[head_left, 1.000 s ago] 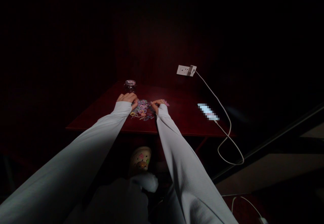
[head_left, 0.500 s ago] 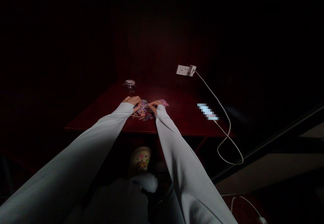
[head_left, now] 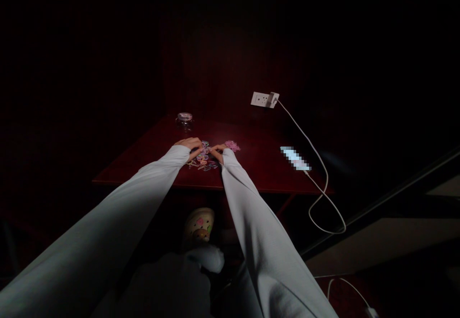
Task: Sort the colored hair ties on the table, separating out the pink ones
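A scatter of small coloured loops (head_left: 201, 160), like tiny rubber bands, lies on a dark red table (head_left: 151, 150). My left hand (head_left: 190, 144) rests on the left side of the pile with its fingers curled in a pinch. My right hand (head_left: 216, 152) is at the right side, fingertips pinched close to the left hand's. What either pinch holds is too small to name. A little pink cluster of loops (head_left: 232, 145) lies just right of my right hand. Both arms wear pale long sleeves.
A small glass jar (head_left: 184, 120) stands behind the pile. A lit phone (head_left: 295, 159) lies at the right, its white cable (head_left: 316, 198) running to a wall socket (head_left: 265, 99). Under the table shows a decorated clog (head_left: 199, 224). The room is dark.
My left hand has slid right and nearer, away from the jar, and my right hand has drawn in, so the fingertips meet over the pile.
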Demonstrator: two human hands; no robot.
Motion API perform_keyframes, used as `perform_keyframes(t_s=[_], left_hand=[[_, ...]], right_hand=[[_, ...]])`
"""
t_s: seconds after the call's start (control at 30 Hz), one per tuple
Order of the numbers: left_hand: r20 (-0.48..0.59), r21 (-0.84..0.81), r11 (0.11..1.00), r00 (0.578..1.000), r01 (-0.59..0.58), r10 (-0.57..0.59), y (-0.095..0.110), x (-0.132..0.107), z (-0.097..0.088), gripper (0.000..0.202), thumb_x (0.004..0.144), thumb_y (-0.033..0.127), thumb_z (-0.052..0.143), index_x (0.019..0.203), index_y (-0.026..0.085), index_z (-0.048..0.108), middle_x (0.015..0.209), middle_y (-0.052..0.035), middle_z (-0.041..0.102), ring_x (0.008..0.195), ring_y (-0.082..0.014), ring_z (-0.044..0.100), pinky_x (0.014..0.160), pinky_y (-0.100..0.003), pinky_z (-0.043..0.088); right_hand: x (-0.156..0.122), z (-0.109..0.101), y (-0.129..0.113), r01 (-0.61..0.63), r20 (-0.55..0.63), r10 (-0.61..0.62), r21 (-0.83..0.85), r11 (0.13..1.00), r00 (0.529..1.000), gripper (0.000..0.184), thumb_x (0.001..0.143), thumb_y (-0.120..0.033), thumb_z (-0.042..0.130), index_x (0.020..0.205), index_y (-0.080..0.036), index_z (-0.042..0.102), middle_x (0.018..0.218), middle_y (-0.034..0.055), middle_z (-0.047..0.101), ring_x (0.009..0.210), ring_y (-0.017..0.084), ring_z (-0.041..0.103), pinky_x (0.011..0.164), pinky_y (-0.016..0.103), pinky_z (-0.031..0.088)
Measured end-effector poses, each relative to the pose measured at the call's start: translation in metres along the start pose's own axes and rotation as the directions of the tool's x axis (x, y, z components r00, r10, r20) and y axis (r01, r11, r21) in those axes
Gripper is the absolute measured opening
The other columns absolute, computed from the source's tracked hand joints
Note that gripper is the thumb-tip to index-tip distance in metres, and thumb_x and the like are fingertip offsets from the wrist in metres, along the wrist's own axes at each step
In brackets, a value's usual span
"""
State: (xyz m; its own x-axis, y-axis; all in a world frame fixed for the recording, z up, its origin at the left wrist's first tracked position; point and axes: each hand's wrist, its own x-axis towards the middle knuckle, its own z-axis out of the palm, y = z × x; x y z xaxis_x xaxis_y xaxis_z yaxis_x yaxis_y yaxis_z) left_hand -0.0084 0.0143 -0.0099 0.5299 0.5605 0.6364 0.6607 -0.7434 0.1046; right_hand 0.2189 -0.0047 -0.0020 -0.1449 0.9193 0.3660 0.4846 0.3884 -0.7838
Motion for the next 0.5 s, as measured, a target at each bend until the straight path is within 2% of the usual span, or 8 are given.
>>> perform_keyframes(t_s=[0.1,0.2,0.5], left_hand=[[-0.029,0.005,1.000,0.999,0.015,-0.015,-0.005,0.001,0.008,0.035,0.107,0.044,0.046,0.101,0.023,0.074,0.103,-0.0078,0.077,0.099,-0.0239,0.071,0.090,-0.035,0.055],[-0.047,0.016,0.999,0.998,0.034,-0.033,-0.008,0.001,0.013,0.035,0.106,0.045,0.046,0.098,0.023,0.074,0.101,-0.0079,0.076,0.097,-0.0242,0.071,0.087,-0.035,0.055],[-0.032,0.006,0.999,0.998,0.054,-0.054,-0.009,0.002,0.013,0.034,0.106,0.045,0.048,0.097,0.024,0.073,0.103,-0.0077,0.076,0.099,-0.0240,0.071,0.089,-0.034,0.055]], right_hand=[[0.001,0.001,0.003,0.001,-0.010,-0.001,0.051,0.999,1.000,0.020,0.093,-0.036,0.079,0.077,-0.025,0.082,0.085,0.0001,0.071,0.085,0.018,0.061,0.086,0.033,0.049],[0.002,0.002,0.006,0.004,-0.030,-0.001,0.104,0.995,1.000,0.024,0.094,-0.040,0.076,0.078,-0.024,0.083,0.084,0.0007,0.072,0.086,0.019,0.063,0.086,0.033,0.050],[0.003,0.001,0.004,-0.028,-0.032,0.032,0.131,0.991,0.999,0.025,0.094,-0.041,0.079,0.077,-0.022,0.080,0.081,0.0012,0.070,0.083,0.019,0.062,0.083,0.032,0.050]])
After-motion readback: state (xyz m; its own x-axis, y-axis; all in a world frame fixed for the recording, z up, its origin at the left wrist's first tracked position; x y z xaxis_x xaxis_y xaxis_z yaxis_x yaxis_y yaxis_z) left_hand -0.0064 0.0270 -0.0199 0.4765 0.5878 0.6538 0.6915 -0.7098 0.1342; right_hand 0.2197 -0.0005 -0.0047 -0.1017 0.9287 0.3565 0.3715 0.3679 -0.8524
